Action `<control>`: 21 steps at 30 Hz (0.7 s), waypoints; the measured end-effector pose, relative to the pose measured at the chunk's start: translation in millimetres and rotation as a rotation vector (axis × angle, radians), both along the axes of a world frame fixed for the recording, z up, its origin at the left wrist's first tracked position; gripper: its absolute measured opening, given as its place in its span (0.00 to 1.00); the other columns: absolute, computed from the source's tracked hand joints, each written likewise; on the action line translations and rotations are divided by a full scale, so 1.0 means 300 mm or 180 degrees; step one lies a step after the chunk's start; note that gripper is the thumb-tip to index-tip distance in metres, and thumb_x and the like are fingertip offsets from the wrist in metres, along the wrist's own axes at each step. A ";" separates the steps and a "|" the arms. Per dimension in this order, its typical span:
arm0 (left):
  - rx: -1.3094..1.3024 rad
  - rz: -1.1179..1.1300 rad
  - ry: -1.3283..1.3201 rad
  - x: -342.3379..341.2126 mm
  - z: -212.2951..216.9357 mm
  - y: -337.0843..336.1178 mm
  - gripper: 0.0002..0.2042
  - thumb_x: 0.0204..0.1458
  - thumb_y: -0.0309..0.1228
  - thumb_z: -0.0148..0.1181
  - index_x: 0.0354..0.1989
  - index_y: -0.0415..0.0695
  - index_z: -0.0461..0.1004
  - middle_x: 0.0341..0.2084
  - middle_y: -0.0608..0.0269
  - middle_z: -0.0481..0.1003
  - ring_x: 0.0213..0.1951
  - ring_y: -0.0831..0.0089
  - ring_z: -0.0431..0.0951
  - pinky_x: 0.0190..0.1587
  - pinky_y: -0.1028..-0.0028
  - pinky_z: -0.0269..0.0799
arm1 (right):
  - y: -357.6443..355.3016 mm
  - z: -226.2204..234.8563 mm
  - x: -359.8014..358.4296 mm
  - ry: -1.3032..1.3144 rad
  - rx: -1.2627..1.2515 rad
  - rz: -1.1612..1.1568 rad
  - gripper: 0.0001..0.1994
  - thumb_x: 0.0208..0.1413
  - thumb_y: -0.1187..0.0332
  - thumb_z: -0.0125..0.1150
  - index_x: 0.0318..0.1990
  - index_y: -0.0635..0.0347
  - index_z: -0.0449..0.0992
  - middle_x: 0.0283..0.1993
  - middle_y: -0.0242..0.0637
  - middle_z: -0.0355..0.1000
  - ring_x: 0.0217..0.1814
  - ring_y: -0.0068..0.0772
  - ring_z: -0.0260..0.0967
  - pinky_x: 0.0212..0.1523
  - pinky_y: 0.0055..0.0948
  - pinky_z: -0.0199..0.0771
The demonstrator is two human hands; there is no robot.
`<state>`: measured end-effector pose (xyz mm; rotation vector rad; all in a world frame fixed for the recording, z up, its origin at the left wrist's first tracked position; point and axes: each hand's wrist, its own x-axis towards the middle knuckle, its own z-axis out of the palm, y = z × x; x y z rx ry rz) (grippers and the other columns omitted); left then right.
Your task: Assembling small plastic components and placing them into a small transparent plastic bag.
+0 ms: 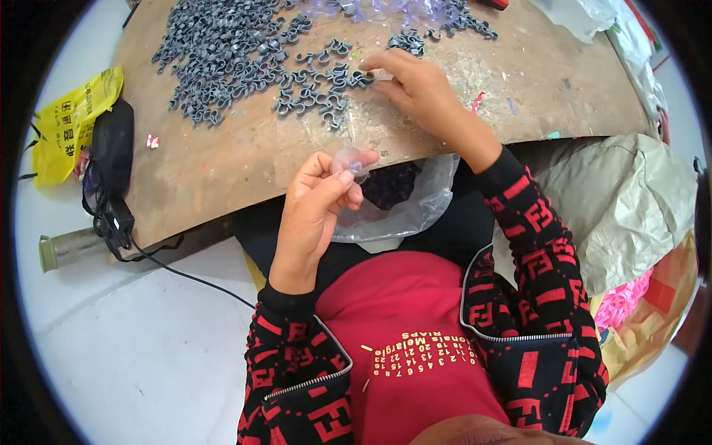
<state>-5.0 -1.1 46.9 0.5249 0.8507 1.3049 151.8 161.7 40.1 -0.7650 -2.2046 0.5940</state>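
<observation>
My left hand (311, 204) pinches a clear plastic suction cup (347, 161) between thumb and fingers, just off the table's near edge. Over the tabletop, my right hand (415, 89) has its thumb and index fingertips at a small grey plastic clip (366, 77), at the right end of a loose cluster of such clips (315, 85). A large heap of grey clips (222, 55) lies to the left of that cluster. At the far edge is a pile of clear, purple-tinted pieces (378, 9) that look like more suction cups.
An open clear plastic bag (426, 204) with dark pieces inside hangs below the worn wooden table (222, 167). To the left are a yellow bag (74, 122), a black pouch (113, 141) and a cable (193, 280). A large pale sack (615, 200) stands at right.
</observation>
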 end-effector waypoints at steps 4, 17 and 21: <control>0.0196 -0.0047 -0.0260 -0.018 -0.012 -0.036 0.04 0.47 0.24 0.53 0.27 0.45 0.64 0.41 0.53 0.71 0.23 0.81 0.63 0.29 0.79 0.60 | 0.016 -0.022 -0.016 -0.0663 0.0559 0.0232 0.12 0.46 0.73 0.57 0.41 0.56 0.72 0.35 0.39 0.69 0.35 0.39 0.67 0.36 0.29 0.68; 0.0161 0.0066 -0.0432 0.001 -0.038 -0.006 0.08 0.52 0.32 0.57 0.33 0.42 0.67 0.26 0.66 0.71 0.31 0.78 0.72 0.36 0.77 0.70 | -0.111 -0.005 0.073 -0.0235 -0.0461 0.0127 0.17 0.51 0.76 0.52 0.50 0.55 0.70 0.37 0.33 0.66 0.34 0.24 0.64 0.37 0.20 0.65; 0.0092 0.0201 -0.0255 0.007 -0.038 -0.009 0.09 0.51 0.31 0.59 0.32 0.40 0.67 0.25 0.64 0.71 0.28 0.77 0.73 0.34 0.76 0.72 | -0.134 0.000 0.058 -0.0662 -0.0278 -0.0106 0.17 0.49 0.77 0.53 0.49 0.54 0.70 0.34 0.36 0.65 0.31 0.31 0.64 0.34 0.24 0.65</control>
